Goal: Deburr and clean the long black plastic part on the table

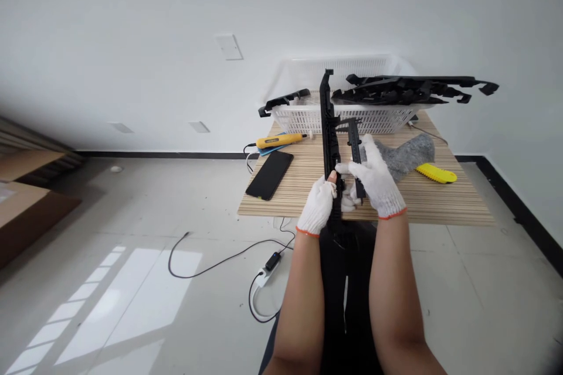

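A long black plastic trim strip (328,123) stands lengthwise before me, its near end over my lap. My left hand (317,205), in a white knitted glove with the thumb tip bare, is closed around its lower part. In my gloved right hand (376,179) is a black caliper (354,143), held along its beam with the jaws at the far end, close to the strip's right side. Whether the jaws touch the strip I cannot tell. The right fingertips reach to the strip's edge beside my left thumb.
Behind, a white plastic basket (369,120) holds several black trim strips (396,91), some jutting past its rim. On the wooden table (290,202) lie a phone (270,174), a yellow corded tool (279,140), a grey cloth (409,155) and a yellow-handled item (436,173). Cables and a power strip (264,276) are on the floor.
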A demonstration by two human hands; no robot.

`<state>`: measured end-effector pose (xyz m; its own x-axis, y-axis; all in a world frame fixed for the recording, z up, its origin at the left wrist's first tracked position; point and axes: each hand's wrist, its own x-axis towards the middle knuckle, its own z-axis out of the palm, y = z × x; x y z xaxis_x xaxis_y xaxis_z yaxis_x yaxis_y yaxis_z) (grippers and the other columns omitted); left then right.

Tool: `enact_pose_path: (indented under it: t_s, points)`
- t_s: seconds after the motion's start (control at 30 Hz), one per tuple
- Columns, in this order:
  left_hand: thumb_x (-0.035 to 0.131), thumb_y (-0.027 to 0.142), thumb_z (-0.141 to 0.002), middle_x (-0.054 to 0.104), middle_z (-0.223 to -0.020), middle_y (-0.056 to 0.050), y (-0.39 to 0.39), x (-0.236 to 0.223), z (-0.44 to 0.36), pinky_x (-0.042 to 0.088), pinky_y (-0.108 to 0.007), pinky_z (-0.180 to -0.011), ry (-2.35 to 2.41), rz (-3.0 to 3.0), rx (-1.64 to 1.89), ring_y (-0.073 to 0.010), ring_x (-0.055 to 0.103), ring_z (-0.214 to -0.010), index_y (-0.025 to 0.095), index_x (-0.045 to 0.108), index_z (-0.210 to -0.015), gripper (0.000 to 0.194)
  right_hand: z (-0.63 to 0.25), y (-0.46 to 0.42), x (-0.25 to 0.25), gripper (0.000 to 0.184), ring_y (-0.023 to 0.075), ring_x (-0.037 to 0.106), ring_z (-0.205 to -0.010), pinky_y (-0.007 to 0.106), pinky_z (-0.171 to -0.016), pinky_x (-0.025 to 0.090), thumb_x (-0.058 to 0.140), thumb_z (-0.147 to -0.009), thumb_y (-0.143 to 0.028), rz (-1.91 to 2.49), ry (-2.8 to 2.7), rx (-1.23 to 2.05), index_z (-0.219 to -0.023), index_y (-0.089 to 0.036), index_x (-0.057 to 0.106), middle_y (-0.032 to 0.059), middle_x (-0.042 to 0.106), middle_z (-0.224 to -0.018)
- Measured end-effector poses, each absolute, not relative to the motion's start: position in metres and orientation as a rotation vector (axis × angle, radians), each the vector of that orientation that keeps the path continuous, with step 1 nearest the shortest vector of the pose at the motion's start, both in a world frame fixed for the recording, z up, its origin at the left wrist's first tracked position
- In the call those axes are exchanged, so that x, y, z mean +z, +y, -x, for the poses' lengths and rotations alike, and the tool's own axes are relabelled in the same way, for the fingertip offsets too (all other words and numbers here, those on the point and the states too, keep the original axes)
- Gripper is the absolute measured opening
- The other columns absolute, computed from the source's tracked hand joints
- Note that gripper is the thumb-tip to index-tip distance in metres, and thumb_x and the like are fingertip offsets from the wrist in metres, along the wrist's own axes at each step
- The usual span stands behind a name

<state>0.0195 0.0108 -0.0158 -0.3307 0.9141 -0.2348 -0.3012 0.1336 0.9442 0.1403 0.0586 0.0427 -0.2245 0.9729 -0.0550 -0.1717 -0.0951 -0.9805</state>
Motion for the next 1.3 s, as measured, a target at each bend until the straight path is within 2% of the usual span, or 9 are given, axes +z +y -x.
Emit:
enact_pose_path:
  t_s: [0.13, 0.33, 0.5, 0.77, 0.93, 1.07, 1.3]
  points:
    - [0.065, 0.055, -0.091, 0.049, -0.059, 0.002, 0.011, -0.016, -0.019, 0.048, -0.029, -0.065, 1.344, -0.7, 1.433, -0.0151, 0.052, -0.063, 0.021, 0.053, -0.067, 0.043, -0.138, 0.059, 0.041, 0.086, 0.0087, 0.051, -0.04, 0.021, -0.037, 0.04, 0.064, -0.071, -0.018, 0.972, -1.164, 1.49, -0.152, -0.029, 0.041, -0.006, 0.067, -0.074]
    - [0.065, 0.056, -0.09, 0.048, -0.058, 0.002, 0.012, -0.014, -0.02, 0.047, -0.028, -0.064, 1.332, -0.717, 1.426, -0.0147, 0.051, -0.061, 0.021, 0.051, -0.067, 0.045, -0.135, 0.058, 0.033, 0.084, 0.0087, 0.048, -0.034, 0.021, -0.033, 0.038, 0.059, -0.071, -0.018, 0.901, -1.159, 1.467, -0.15, -0.033, 0.032, -0.0103, 0.066, -0.073]
    - [0.063, 0.054, -0.092, 0.047, -0.057, 0.002, 0.011, -0.012, -0.021, 0.046, -0.028, -0.067, 1.339, -0.731, 1.424, -0.0151, 0.051, -0.063, 0.021, 0.051, -0.066, 0.043, -0.132, 0.056, 0.035, 0.066, 0.0086, 0.046, -0.031, 0.02, -0.03, 0.036, 0.06, -0.071, -0.019, 0.852, -1.117, 1.468, -0.132, -0.032, 0.038, -0.0123, 0.065, -0.071]
    - [0.065, 0.05, -0.092, 0.048, -0.059, 0.002, 0.011, -0.011, -0.019, 0.046, -0.028, -0.07, 1.344, -0.729, 1.454, -0.0155, 0.052, -0.066, 0.021, 0.055, -0.068, 0.04, -0.128, 0.06, 0.027, 0.056, 0.008, 0.048, -0.035, 0.02, -0.035, 0.038, 0.064, -0.079, -0.03, 0.894, -1.142, 1.473, -0.129, -0.028, 0.041, -0.0104, 0.067, -0.071]
    - [0.064, 0.053, -0.092, 0.046, -0.058, 0.003, 0.011, -0.009, -0.02, 0.045, -0.026, -0.066, 1.339, -0.752, 1.436, -0.0135, 0.048, -0.061, 0.02, 0.053, -0.067, 0.042, -0.127, 0.062, 0.021, 0.04, 0.0082, 0.046, -0.035, 0.021, -0.034, 0.036, 0.065, -0.083, -0.04, 0.958, -1.112, 1.426, -0.115, -0.026, 0.046, -0.009, 0.066, -0.068]
    - [0.065, 0.054, -0.091, 0.046, -0.058, 0.003, 0.01, -0.009, -0.021, 0.046, -0.026, -0.065, 1.332, -0.739, 1.44, -0.0132, 0.048, -0.061, 0.02, 0.055, -0.069, 0.041, -0.129, 0.061, 0.023, 0.04, 0.0082, 0.047, -0.037, 0.021, -0.036, 0.038, 0.069, -0.082, -0.041, 0.99, -1.127, 1.409, -0.112, -0.024, 0.049, -0.0066, 0.068, -0.07]
    - [0.064, 0.055, -0.091, 0.046, -0.058, 0.002, 0.012, -0.013, -0.02, 0.047, -0.027, -0.065, 1.322, -0.748, 1.446, -0.0141, 0.05, -0.062, 0.02, 0.054, -0.068, 0.043, -0.132, 0.058, 0.027, 0.044, 0.008, 0.046, -0.038, 0.02, -0.035, 0.037, 0.068, -0.083, -0.039, 0.968, -1.161, 1.416, -0.122, -0.023, 0.053, -0.0076, 0.066, -0.067]
